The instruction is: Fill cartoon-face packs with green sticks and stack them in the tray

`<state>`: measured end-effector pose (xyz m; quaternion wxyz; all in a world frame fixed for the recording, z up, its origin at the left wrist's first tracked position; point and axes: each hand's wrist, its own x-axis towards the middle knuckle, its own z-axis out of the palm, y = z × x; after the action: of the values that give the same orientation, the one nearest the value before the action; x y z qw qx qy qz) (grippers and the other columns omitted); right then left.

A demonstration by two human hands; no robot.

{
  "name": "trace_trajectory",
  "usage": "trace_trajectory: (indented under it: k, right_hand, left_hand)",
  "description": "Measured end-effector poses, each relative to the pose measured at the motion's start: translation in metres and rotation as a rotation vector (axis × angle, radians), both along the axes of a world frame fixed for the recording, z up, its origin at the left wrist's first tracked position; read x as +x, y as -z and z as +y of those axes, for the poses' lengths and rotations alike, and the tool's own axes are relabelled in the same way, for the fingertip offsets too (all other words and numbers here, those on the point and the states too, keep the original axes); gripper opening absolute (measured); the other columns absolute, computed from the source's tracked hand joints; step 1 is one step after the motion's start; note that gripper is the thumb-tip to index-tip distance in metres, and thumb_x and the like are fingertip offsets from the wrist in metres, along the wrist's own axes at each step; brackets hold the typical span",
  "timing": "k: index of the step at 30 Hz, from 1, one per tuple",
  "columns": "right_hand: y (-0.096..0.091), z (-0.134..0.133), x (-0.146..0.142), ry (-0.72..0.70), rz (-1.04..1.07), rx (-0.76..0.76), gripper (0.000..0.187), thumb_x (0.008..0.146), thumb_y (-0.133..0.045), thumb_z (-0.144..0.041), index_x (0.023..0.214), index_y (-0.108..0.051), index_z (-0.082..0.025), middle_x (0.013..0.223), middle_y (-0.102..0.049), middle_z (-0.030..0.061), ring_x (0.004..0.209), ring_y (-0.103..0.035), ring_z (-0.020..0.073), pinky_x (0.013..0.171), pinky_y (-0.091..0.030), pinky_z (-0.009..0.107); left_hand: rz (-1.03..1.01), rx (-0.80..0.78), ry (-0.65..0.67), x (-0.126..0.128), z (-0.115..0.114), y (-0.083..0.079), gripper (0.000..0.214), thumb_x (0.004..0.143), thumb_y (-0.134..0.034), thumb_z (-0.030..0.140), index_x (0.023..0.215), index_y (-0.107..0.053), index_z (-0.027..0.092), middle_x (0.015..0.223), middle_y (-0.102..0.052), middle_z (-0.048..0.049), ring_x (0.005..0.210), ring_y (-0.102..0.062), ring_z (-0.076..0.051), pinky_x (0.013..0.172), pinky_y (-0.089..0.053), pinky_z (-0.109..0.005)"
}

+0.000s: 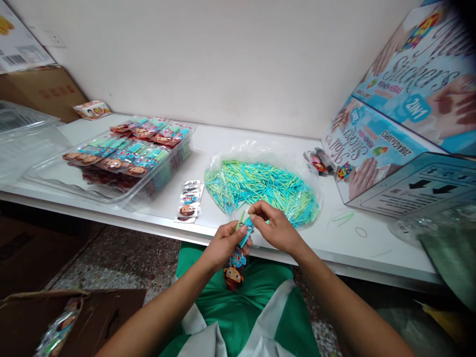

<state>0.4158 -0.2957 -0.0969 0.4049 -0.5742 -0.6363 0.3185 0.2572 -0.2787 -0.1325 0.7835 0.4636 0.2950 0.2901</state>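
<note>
My left hand (pixel 224 243) grips a small sticker packet (pixel 234 270) printed with a cartoon face, held at the table's near edge above my lap. My right hand (pixel 273 228) pinches thin blue and green sticks (pixel 245 231) at the top of that packet. Just behind my hands lies a clear bag with a heap of blue and green sticks (pixel 260 188) on the white table (pixel 260 139). A short stack of finished packets (pixel 189 201) lies to the left of the heap.
A clear plastic tray (pixel 55 176) holds rows of filled packets at the left. Blue "Nail Stickers" cartons (pixel 390 144) stand at the right. A brown cardboard box (pixel 40 89) sits far left, another open box (pixel 22 317) on the floor.
</note>
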Motion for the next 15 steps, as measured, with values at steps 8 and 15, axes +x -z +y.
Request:
trace_trajectory:
  k: [8,15]
  right_hand:
    - [-0.009,0.009,0.002,-0.094,-0.038,0.094,0.015,0.084,-0.052,-0.027,0.081,-0.064,-0.02,0.079,-0.061,0.0022,0.079,-0.055,0.0143,0.067,-0.043,0.026]
    - [-0.02,0.016,0.006,0.025,0.056,0.234,0.013,0.085,-0.053,-0.03,0.084,-0.062,-0.02,0.095,-0.061,0.0041,0.095,-0.056,0.0166,0.086,-0.042,0.033]
  left_hand:
    - [0.051,0.086,0.088,-0.003,0.003,0.001,0.029,0.082,-0.053,0.042,0.084,-0.053,0.013,0.07,-0.061,-0.003,0.051,-0.055,-0.009,0.05,-0.043,-0.021]
    - [0.07,0.117,0.079,-0.004,0.006,-0.004,0.03,0.082,-0.054,0.042,0.085,-0.053,0.013,0.07,-0.06,-0.0027,0.052,-0.056,-0.01,0.052,-0.044,-0.022]
